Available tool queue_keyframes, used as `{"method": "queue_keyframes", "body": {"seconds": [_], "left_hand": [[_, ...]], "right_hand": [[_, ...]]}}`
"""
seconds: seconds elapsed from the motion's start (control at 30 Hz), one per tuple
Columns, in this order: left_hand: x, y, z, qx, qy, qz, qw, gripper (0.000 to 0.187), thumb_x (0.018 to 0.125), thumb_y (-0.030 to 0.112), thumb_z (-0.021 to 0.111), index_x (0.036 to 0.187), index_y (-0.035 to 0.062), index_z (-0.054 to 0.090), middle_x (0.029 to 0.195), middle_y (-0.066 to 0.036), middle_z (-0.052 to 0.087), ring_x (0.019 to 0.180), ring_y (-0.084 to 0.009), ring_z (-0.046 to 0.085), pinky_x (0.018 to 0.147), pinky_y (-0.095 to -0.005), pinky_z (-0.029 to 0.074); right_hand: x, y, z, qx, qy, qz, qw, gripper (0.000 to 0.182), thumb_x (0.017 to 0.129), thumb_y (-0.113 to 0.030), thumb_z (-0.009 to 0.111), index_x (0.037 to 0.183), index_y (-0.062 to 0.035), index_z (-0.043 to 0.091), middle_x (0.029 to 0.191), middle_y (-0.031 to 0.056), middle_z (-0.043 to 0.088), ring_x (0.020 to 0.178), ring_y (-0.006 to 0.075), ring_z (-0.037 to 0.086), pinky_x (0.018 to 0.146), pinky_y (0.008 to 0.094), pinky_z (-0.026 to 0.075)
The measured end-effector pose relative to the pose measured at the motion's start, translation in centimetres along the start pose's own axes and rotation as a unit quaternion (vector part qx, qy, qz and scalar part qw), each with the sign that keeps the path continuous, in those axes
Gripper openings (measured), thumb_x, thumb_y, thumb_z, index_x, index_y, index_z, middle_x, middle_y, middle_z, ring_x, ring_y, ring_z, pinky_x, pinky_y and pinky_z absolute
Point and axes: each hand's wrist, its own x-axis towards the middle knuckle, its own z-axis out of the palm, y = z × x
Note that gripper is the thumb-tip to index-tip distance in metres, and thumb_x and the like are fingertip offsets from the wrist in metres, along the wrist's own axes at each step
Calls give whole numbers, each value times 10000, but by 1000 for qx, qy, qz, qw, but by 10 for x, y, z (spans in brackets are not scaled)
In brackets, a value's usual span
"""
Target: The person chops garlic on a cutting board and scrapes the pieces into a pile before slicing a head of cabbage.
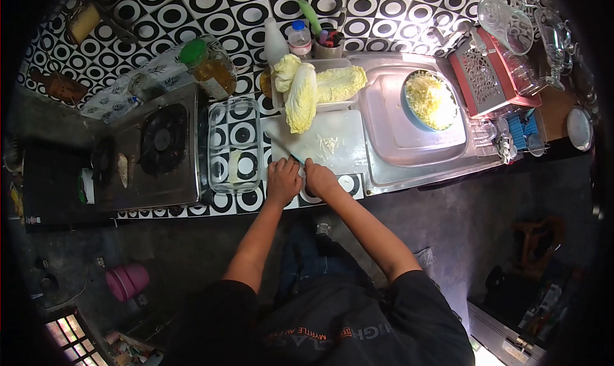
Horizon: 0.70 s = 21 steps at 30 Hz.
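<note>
On the counter's front part lies a white cutting board (pixel 348 126) with a small heap of pale chopped pieces (pixel 328 144). My right hand (pixel 318 178) is closed around the handle of a knife (pixel 284 145), whose blade points away to the left over the board. My left hand (pixel 284 181) rests at the board's front edge beside the knife, fingers laid forward and apart; its underside is hidden. Behind the board, napa cabbage pieces (pixel 302 97) fill a tray (pixel 279 104), one hanging over its front. Left of the board stands a clear glass dish (pixel 214 145) with a pale piece inside.
A blue bowl (pixel 407 110) of shredded cabbage sits on an upturned tub in the sink area to the right. A red dish rack (pixel 470 75) with glassware stands beyond it. At left are a gas stove (pixel 163 142) and a green-lidded jar (pixel 214 75).
</note>
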Motion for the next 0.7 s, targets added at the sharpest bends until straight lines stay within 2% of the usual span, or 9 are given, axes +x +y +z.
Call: {"method": "queue_keyframes", "body": {"seconds": [0.1,0.3,0.4,0.6,0.7], "left_hand": [[-2,-1,0,10,-29,-10,999,270,777,159,652,1021,44,655,1133,-110,638,1059,-282,567,928,-463,421],[-3,-3,3,0,10,-1,1000,293,787,164,652,1046,27,656,1136,-120,637,1068,-292,564,955,-469,419],[-3,-4,4,5,27,4,1000,347,796,165,647,1108,13,657,1142,-132,636,1080,-295,562,974,-471,415],[-4,-2,1,13,23,-4,1000,419,806,164,638,1194,5,648,1195,-132,632,1091,-292,563,985,-469,412],[-3,-2,1,5,29,-5,1000,409,802,157,638,1181,4,656,1203,-127,630,1088,-288,563,983,-460,412]], "right_hand": [[-5,-6,1,-18,14,0,1000,207,932,-96,530,1089,13,452,882,274,680,816,442,698,738,507,569],[-15,-5,1,-23,29,26,999,186,940,-108,518,1074,6,458,909,257,677,833,422,707,730,495,578],[-18,2,3,-11,38,18,999,194,914,-60,513,1076,13,434,883,281,666,812,450,690,718,512,566],[-25,12,1,65,83,3,994,158,955,-95,511,1036,22,443,833,295,651,818,490,659,722,559,521],[-33,9,-9,79,87,9,993,176,998,-147,504,1013,21,454,877,295,647,852,496,645,751,567,499]]}}
